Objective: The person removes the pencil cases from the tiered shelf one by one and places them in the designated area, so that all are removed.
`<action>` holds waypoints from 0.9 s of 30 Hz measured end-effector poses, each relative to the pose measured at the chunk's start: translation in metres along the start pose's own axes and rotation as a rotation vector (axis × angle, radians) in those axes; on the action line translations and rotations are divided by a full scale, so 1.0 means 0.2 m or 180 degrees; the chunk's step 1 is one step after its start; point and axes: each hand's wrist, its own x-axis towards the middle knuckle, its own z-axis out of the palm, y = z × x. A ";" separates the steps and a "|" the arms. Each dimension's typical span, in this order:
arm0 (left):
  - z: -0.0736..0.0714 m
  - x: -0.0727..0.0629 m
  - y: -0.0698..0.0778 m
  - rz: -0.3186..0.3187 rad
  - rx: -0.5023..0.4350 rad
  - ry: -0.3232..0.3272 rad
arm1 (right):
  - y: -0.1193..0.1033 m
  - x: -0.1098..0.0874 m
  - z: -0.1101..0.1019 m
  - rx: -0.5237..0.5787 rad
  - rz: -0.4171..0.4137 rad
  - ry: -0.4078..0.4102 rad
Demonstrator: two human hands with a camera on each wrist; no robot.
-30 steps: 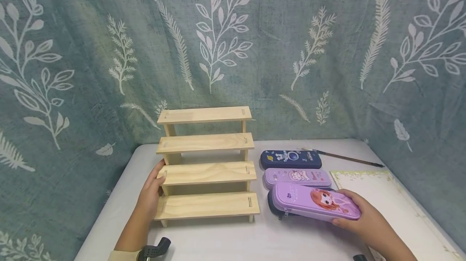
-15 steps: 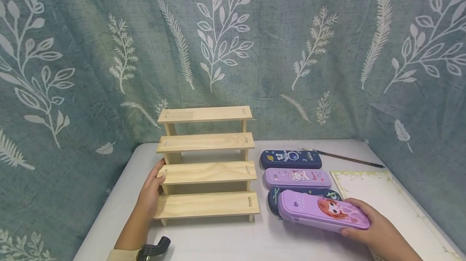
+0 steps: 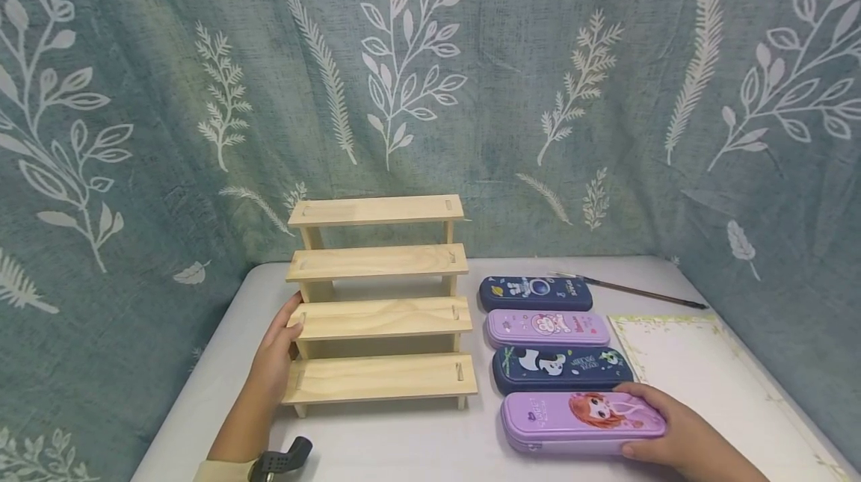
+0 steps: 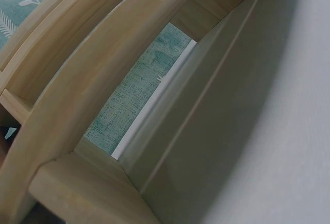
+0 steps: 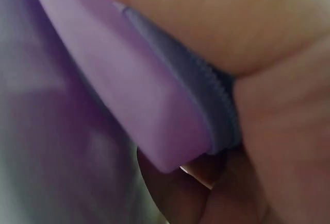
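Note:
In the head view my right hand (image 3: pixel 662 426) grips the right end of a purple pencil case (image 3: pixel 551 418) with a red-haired girl on its lid, thumb on the near side. The right wrist view shows the case's purple side and zipper (image 5: pixel 211 85) against the palm. Behind it lie a navy panda pencil case (image 3: pixel 565 370), a lilac pencil case (image 3: pixel 525 326) and a navy space pencil case (image 3: pixel 534 294). My left hand (image 3: pixel 276 344) holds the left side of a four-tier wooden display stand (image 3: pixel 377 319), its thumb at the third tier's end; fingers partly hidden behind.
A paintbrush (image 3: pixel 646 291) lies at the back right, its tip by the space case. A cream board (image 3: pixel 686 362) with a leafy border lies at the right, partly under the right arm. A green leaf-patterned cloth (image 3: pixel 484 131) hangs behind the white table (image 3: pixel 390 448).
My right hand has brought the purple pencil case nearer and down, squaring it in front of the panda case, which now shows fully. My left hand keeps its hold on the stand.

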 end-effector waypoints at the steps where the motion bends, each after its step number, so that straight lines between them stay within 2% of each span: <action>1: 0.00 0.00 0.00 0.0009 -0.0004 0.0001 | 0.00 0.00 0.00 -0.0003 -0.0010 0.0004; 11: 0.01 0.00 -0.01 0.0052 -0.0036 -0.0030 | 0.00 -0.02 0.02 -0.0316 -0.0057 0.0100; 18: 0.02 0.00 -0.02 0.0121 -0.0031 -0.0097 | 0.02 -0.05 0.04 -0.0500 0.0118 0.0208; 22: 0.02 0.00 -0.02 0.0106 -0.0034 -0.0091 | 0.03 -0.05 0.06 -0.0646 0.0120 0.0353; 27: 0.02 0.00 -0.02 0.0051 -0.0032 -0.0074 | 0.04 -0.06 0.07 -0.0742 0.0126 0.0410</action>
